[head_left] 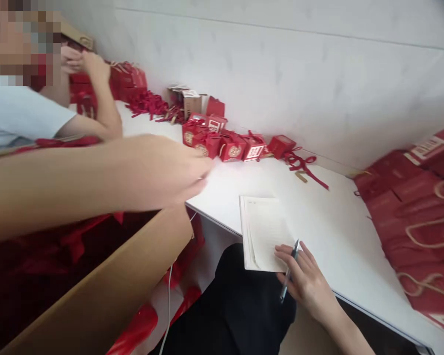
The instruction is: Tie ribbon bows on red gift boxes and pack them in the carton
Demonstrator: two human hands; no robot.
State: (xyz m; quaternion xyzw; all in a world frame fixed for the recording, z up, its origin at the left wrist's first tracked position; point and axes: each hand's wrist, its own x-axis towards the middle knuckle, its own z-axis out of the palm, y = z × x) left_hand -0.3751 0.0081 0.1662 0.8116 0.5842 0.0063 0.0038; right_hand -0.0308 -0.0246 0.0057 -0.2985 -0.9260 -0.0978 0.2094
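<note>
My right hand (305,278) has a pen (289,273) held between its fingers, tip pointing up. Those same fingers rest on the lower right edge of an open notebook (264,229), with the thumb at its bottom edge. The notebook lies partly on the white table and juts over its front edge, above my dark trouser leg. My left hand (181,170) reaches across from the left, blurred, just in front of a row of red gift boxes (232,146). Its fingertips are smeared, so whether it holds anything is unclear.
An open cardboard box (133,276) with red contents stands at my left, below the table (318,227). Red paper bags (418,207) are stacked at right. Red ribbons (148,104) lie along the wall. At upper left another person's hands (83,61) work near more red bags.
</note>
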